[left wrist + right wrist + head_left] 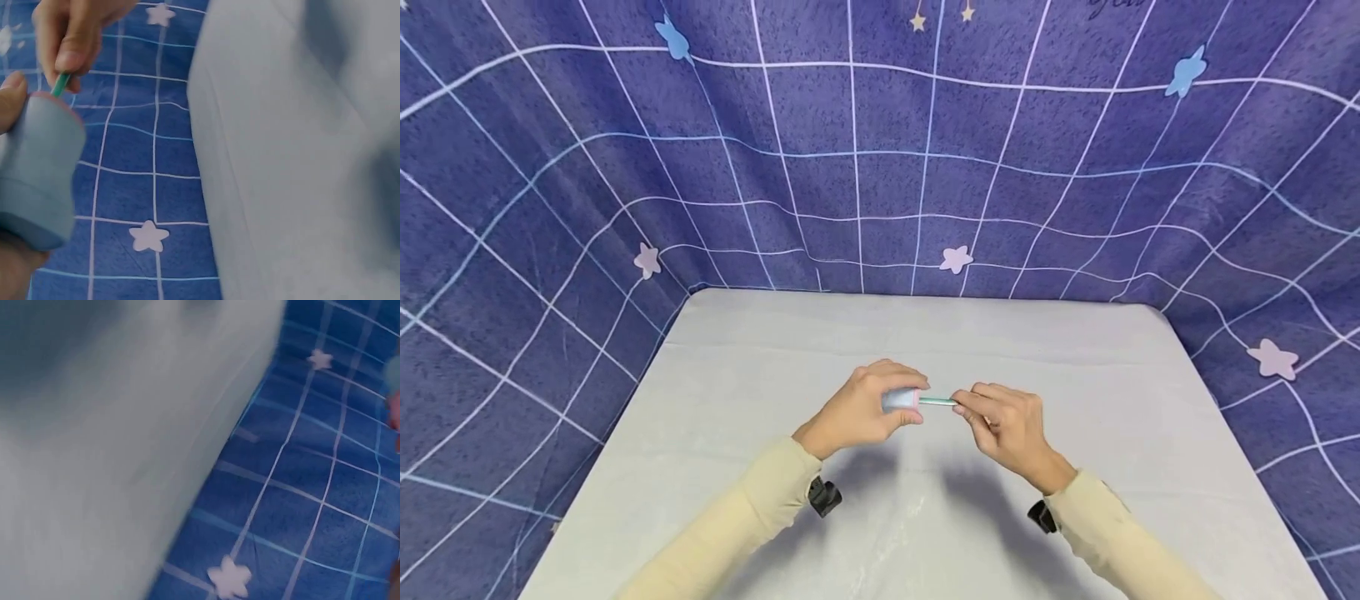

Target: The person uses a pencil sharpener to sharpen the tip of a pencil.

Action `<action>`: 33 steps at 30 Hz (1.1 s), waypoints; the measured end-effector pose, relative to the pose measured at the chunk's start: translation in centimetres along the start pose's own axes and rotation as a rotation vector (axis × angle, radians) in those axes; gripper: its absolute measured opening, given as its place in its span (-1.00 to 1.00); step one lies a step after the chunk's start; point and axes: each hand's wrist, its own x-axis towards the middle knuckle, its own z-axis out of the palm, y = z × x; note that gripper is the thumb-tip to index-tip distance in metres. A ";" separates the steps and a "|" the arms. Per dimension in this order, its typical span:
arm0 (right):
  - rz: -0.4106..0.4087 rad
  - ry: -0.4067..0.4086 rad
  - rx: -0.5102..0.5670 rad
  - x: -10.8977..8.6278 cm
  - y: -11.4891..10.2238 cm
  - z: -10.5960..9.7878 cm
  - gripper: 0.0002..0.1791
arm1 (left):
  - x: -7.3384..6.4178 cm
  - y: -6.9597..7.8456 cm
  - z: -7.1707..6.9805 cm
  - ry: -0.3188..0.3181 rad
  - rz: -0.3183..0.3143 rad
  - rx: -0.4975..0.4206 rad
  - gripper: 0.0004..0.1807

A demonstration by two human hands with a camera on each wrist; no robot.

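My left hand (859, 408) grips a light blue, waisted cylinder-like object (898, 399), thumb and fingers on opposite sides. It lies sideways, its pink-rimmed end facing right. From that end juts a slim green pencil-like stick (936, 402), its inner end hidden. My right hand (1011, 425) pinches the stick's outer end between thumb and fingers. Seen from the left wrist, the blue body (40, 162) tilts upward with the green stick (60, 84) running into the right fingers (78, 50). Only a sliver of the pink end (394, 409) shows in the right wrist view.
Both hands are above a table (760, 333) covered in white cloth, and their shadows fall on it. A blue curtain (820, 183) with a grid pattern and stars surrounds the back and sides. Black wrist mounts (824, 496) hang below the sleeves.
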 end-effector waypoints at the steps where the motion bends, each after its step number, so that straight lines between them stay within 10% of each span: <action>1: 0.121 -0.088 0.081 0.1 -0.2 -0.4 -0.78 | 0.0 0.0 0.1 0.011 0.068 0.056 -0.62; 5: 0.604 -0.429 0.403 0.8 -0.5 -1.9 -0.90 | -0.1 0.0 0.6 0.018 0.252 0.235 -0.62; 8: 0.766 -0.537 0.459 1.1 -0.3 -2.2 -0.86 | -0.3 -0.2 0.8 0.018 0.283 0.276 -0.63; 19: 0.122 -0.133 -0.006 -0.7 0.2 -0.2 -0.82 | -0.6 -0.6 1.0 0.089 0.053 0.095 -0.61; 33: -0.360 0.210 -0.335 -0.7 0.7 0.9 -0.78 | -0.6 -0.4 0.1 -0.030 -0.290 -0.245 -0.71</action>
